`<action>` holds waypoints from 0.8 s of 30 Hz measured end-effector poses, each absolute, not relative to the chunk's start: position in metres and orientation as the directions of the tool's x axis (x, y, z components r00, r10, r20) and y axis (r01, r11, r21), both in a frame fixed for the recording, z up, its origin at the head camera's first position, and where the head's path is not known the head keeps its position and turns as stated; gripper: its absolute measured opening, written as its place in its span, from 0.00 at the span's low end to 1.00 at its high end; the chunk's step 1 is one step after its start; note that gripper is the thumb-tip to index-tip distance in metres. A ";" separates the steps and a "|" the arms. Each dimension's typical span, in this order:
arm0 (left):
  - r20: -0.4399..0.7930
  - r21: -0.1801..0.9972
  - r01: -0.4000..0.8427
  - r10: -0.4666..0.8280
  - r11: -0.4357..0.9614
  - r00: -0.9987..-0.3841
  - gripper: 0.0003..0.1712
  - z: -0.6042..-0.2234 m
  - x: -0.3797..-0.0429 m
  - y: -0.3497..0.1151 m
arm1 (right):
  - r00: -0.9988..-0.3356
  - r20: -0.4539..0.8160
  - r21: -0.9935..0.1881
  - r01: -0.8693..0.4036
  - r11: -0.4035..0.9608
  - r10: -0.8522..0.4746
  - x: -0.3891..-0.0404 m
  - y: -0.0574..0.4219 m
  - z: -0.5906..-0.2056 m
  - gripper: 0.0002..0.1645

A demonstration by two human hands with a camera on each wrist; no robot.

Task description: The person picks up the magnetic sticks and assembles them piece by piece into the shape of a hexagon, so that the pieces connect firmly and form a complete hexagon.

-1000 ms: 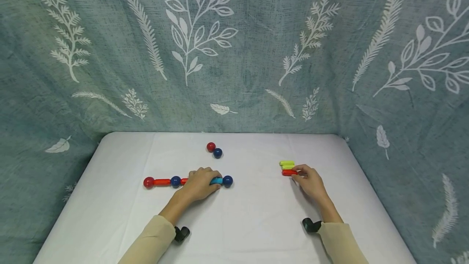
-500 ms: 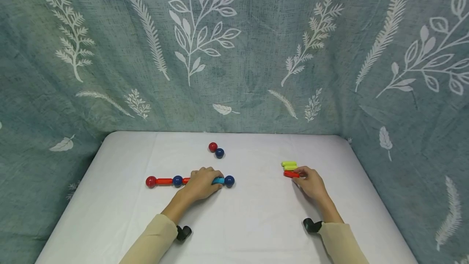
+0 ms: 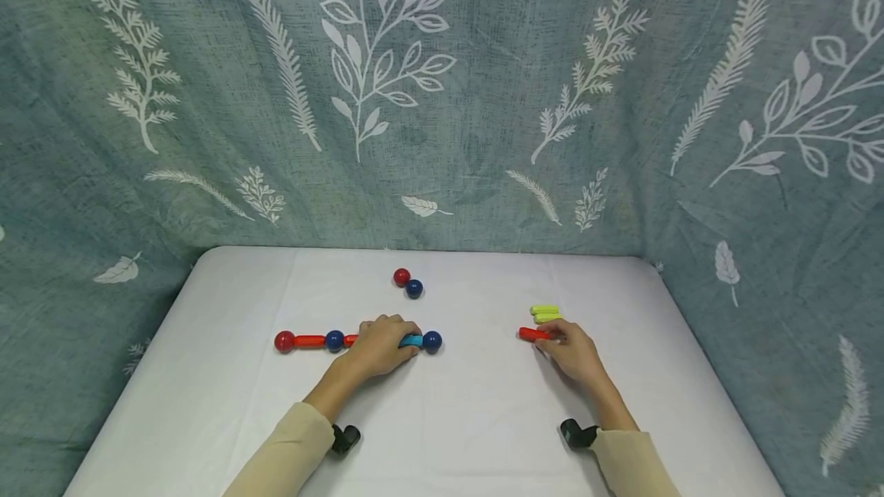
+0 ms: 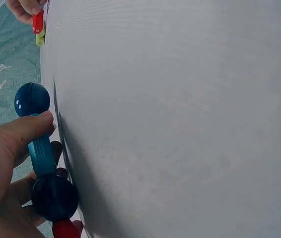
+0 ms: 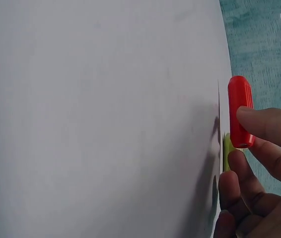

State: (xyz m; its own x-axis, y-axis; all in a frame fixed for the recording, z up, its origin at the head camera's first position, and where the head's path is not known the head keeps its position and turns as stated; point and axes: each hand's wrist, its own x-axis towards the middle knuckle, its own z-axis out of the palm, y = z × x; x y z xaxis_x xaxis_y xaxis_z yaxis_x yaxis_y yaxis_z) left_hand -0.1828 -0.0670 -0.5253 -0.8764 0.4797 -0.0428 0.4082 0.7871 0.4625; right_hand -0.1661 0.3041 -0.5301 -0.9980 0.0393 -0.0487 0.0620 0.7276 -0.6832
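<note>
A straight chain of balls and rods lies across the left half of the table: a red ball [image 3: 285,341], a red rod [image 3: 309,341], a blue ball [image 3: 334,340], another red rod, then a light blue rod [image 4: 42,154] ending in a blue ball [image 3: 432,341]. My left hand [image 3: 382,347] grips the chain around the light blue rod, covering another blue ball [image 4: 55,197] from the head view. On the right, my right hand [image 3: 575,351] pinches a loose red rod [image 5: 241,111] between thumb and fingers, its free end pointing left. Just behind it lie two yellow-green rods [image 3: 545,311].
A loose red ball [image 3: 402,277] and a loose blue ball [image 3: 414,288] touch each other near the back of the white-covered table [image 3: 470,420]. Behind the table hangs a green leaf-patterned cloth [image 3: 476,98].
My right hand has drawn the red rod away from the yellow-green rods, leftward and toward me. My left hand keeps its hold on the chain. The head view has shifted slightly.
</note>
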 end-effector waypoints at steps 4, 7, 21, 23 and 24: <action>-0.046 0.467 0.406 0.481 0.785 -0.876 0.15 -0.524 -0.182 -0.067 | -0.999 -0.043 -0.704 0.047 0.709 0.024 -0.165 0.294 -0.529 0.16; -0.049 0.468 0.401 0.477 0.787 -0.878 0.16 -0.524 -0.182 -0.068 | -0.999 -0.038 -0.723 0.028 0.690 0.002 -0.165 0.287 -0.529 0.14; -0.055 0.479 0.394 0.475 0.784 -0.878 0.16 -0.523 -0.182 -0.068 | -0.995 -0.017 -0.749 -0.051 0.660 -0.097 -0.166 0.244 -0.528 0.12; -0.058 0.474 0.390 0.471 0.789 -0.880 0.16 -0.524 -0.182 -0.067 | -0.994 -0.013 -0.753 -0.062 0.655 -0.108 -0.166 0.240 -0.528 0.12; -0.057 0.473 0.391 0.470 0.789 -0.881 0.16 -0.524 -0.182 -0.067 | -0.994 -0.010 -0.756 -0.066 0.651 -0.112 -0.166 0.237 -0.528 0.12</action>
